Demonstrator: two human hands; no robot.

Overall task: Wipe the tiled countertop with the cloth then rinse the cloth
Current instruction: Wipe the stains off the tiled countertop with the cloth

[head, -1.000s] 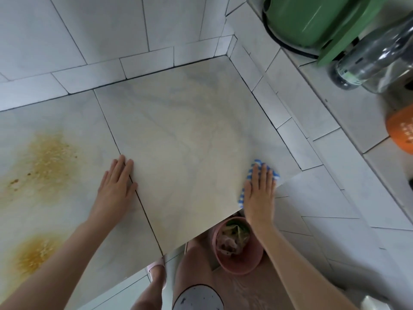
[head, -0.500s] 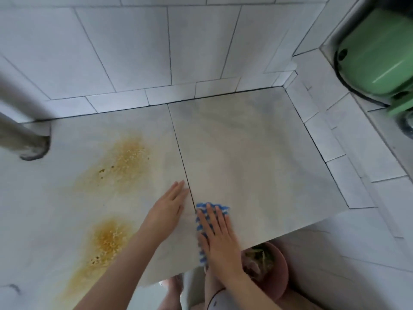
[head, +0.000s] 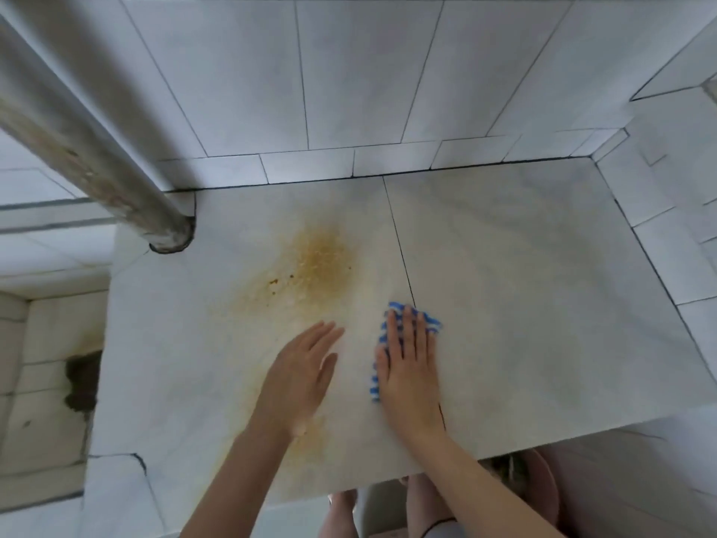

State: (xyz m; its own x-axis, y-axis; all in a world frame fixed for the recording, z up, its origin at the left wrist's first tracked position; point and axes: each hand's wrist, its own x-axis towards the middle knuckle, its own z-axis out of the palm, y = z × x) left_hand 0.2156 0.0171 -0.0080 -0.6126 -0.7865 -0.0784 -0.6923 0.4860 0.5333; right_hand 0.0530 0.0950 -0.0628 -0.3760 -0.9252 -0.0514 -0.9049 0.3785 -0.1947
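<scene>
My right hand (head: 411, 370) presses flat, fingers straight, on the cloth (head: 430, 324) near the bench (head: 543, 304) front edge; soft and limp, I'd bunch it.

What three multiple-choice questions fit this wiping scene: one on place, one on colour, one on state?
1. The cloth lies: A) under the right hand B) folded against the back wall C) hanging over the front edge.
2. The cloth's stripes are: A) red B) blue C) green.
3. The left hand is: A) clenched in a fist B) gripping the cloth C) open, fingers straight.
Answers: 1 A, the right hand's straight fingers press on it on the countertop; 2 B, blue stripes show around the fingers; 3 C, it is spread flat near the yellow-brown stain, holding nothing.
</scene>
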